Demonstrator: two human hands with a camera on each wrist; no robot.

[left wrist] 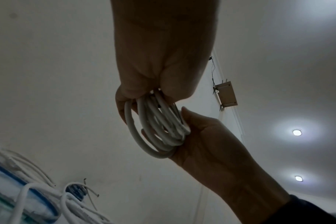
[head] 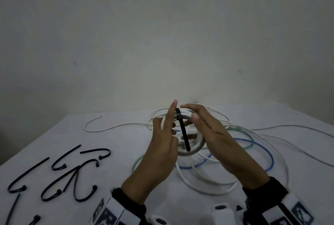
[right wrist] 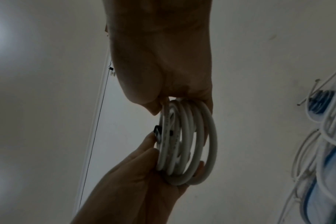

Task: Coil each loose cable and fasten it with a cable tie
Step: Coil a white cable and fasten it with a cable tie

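I hold a coil of white cable (head: 194,149) upright above the table between both hands. My left hand (head: 166,125) grips its left side, index finger pointing up. My right hand (head: 197,114) grips the right side with thumb and fingers. A black cable tie (head: 184,132) runs across the front of the coil from its top down past its lower rim. In the left wrist view the left hand (left wrist: 159,63) pinches the coil (left wrist: 159,131), and the right hand (left wrist: 211,144) cups it. In the right wrist view the tie's head (right wrist: 157,131) sits at the coil (right wrist: 184,144) by the left hand's (right wrist: 136,181) fingertips.
Several loose black cable ties (head: 72,170) lie on the white table (head: 117,152) at the left. Under and right of my hands sprawls a tangle of loose white cable (head: 216,191), with a blue cable (head: 271,156) and a green one (head: 248,138). A wall stands behind.
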